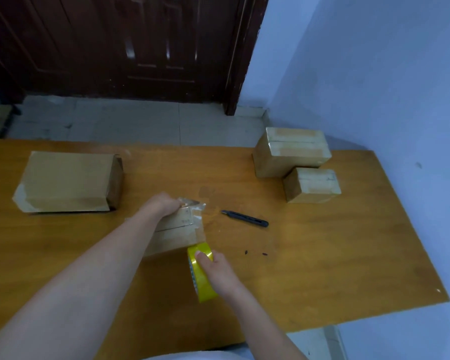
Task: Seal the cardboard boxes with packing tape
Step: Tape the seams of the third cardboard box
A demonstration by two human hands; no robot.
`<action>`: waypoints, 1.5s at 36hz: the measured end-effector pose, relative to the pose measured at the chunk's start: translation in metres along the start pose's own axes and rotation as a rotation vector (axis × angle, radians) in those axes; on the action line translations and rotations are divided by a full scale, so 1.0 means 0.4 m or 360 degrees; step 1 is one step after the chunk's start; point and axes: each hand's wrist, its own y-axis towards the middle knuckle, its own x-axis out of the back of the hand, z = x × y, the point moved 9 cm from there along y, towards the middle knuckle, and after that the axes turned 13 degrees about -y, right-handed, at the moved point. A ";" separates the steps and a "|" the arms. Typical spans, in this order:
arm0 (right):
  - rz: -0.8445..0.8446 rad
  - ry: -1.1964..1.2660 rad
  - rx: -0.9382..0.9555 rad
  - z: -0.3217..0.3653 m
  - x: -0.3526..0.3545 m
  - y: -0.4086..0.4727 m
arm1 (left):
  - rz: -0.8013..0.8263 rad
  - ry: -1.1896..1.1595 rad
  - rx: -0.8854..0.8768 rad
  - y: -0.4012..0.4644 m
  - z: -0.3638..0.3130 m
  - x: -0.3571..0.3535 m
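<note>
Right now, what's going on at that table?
A person is taping a small cardboard box on the wooden table. The left hand holds its far end; the right hand grips the yellow tape roll at its near end. A black utility knife lies beside it, untouched.

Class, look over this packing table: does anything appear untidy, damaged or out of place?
Yes. The tape at the far end of the small box under the left hand is crumpled and bunched. Two dark specks lie on the table.
</note>
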 end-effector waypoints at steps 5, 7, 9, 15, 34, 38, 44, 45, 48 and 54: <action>-0.0049 -0.0030 0.0047 0.015 0.016 -0.017 | -0.0257 -0.0299 -0.0408 -0.036 -0.044 0.046; -0.0041 -0.0020 0.0041 0.015 0.012 -0.019 | -0.0526 -0.0369 -0.0668 -0.084 -0.057 0.080; -0.0046 -0.0015 0.0037 0.019 0.006 -0.020 | -0.0681 -0.0307 -0.0952 -0.146 -0.075 0.088; -0.0114 0.0022 0.0025 0.036 -0.002 -0.006 | -0.0684 0.0099 -0.1366 -0.240 -0.037 -0.011; -0.0128 -0.0323 -0.0268 -0.023 -0.029 0.042 | -0.0634 0.0414 -0.1388 -0.256 0.015 -0.079; -0.0050 -0.0333 -0.0329 -0.024 -0.023 0.037 | -0.0623 0.0519 -0.1267 -0.258 0.021 -0.099; 0.0000 -0.0260 -0.0378 -0.048 -0.030 0.019 | -0.0602 0.0573 -0.1206 -0.261 0.024 -0.115; 0.0009 -0.0227 -0.0357 -0.047 -0.032 0.019 | -0.0604 0.0564 -0.1199 -0.261 0.027 -0.115; 0.0016 -0.0061 -0.0321 -0.043 -0.029 0.014 | -0.0564 0.0634 -0.1184 -0.257 0.036 -0.124; -0.0707 -0.0691 -0.0142 -0.021 0.203 0.100 | -0.0558 0.0655 -0.1188 -0.253 0.039 -0.129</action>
